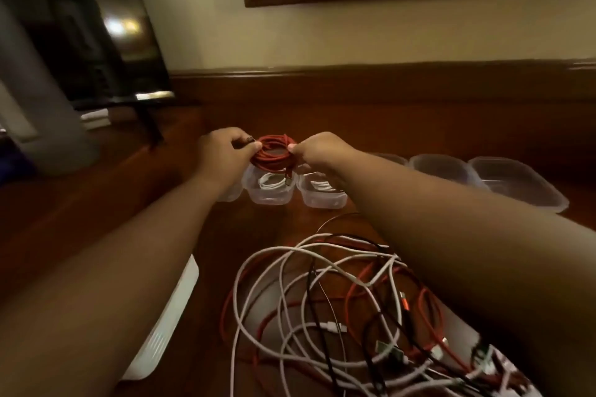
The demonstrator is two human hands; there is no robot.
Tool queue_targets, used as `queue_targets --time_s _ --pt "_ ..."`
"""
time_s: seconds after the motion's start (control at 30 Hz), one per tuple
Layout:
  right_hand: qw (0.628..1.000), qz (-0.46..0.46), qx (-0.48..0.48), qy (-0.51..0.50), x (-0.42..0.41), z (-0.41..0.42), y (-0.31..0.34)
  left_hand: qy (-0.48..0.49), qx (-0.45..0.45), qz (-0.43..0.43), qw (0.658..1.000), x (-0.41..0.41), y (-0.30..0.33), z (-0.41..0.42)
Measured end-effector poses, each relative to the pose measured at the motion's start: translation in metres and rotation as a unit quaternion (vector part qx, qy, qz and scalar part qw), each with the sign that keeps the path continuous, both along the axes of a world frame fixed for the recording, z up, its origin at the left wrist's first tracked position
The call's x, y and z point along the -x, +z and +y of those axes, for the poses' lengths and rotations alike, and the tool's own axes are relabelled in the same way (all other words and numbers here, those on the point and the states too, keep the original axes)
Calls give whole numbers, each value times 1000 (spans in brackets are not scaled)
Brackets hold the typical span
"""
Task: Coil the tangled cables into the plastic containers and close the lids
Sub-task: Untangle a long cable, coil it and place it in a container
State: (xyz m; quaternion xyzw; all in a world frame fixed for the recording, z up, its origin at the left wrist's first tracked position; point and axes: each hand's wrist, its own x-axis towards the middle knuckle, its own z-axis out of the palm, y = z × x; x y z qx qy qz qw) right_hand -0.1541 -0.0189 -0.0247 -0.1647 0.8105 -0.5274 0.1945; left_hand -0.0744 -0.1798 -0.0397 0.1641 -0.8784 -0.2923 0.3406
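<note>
Head view: both hands were out over the row of clear containers at the far side of the tabletop (180,235); the left hand (222,151) pinched one side of the red coil (274,151) and the right hand (317,150) pinched the other, each grip closed on the coil, which hung just above an open container (269,192); that container already held a white coiled cable (269,184), as did the open one beside it (322,195); a plug end of the red coil dangled down into the first container.

Risks as I judged them: the coil was held only at two points, so the loops could spring apart once either pinch let go; the container below was already occupied, so dropping the red coil there could overfill it and keep a lid from seating; the hanging plug could catch on the rim; three more containers (440,167) stood to the right, two hard to read for contents, the nearest mostly hidden behind the right arm.

Nearer me the tangled cables (338,316), white, red and black, lay in a loose heap; a forearm dragging back could snag a loop and pull the heap.
</note>
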Motion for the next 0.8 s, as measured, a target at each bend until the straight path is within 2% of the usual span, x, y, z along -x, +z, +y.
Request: queue_targets --time_s 0.1,0.2,0.37,0.43,0.5,0.57,0.67,0.8 --pt "991 74 -97 54 12 -16 -15 39 22 -62 997 13 -20 -18" --pt "961 182 -185 101 18 -24 -28 62 26 -117 991 18 -37 -30" --pt "929 271 -227 110 36 -35 -36 64 -34 -46 996 20 -37 -43" --pt "892 325 -285 130 41 -39 -34 66 -77 -24 995 21 -36 -47" --pt "838 376 -351 180 43 -44 -29 61 -112 -13 992 22 -36 -49" --pt "791 392 -407 235 43 -50 -23 51 -135 -9 990 23 -36 -51" --pt "741 394 -470 273 47 -57 -20 35 -143 -12 989 25 -37 -54" --pt "694 399 -529 280 51 -70 -24 13 -137 1 991 25 -37 -56"
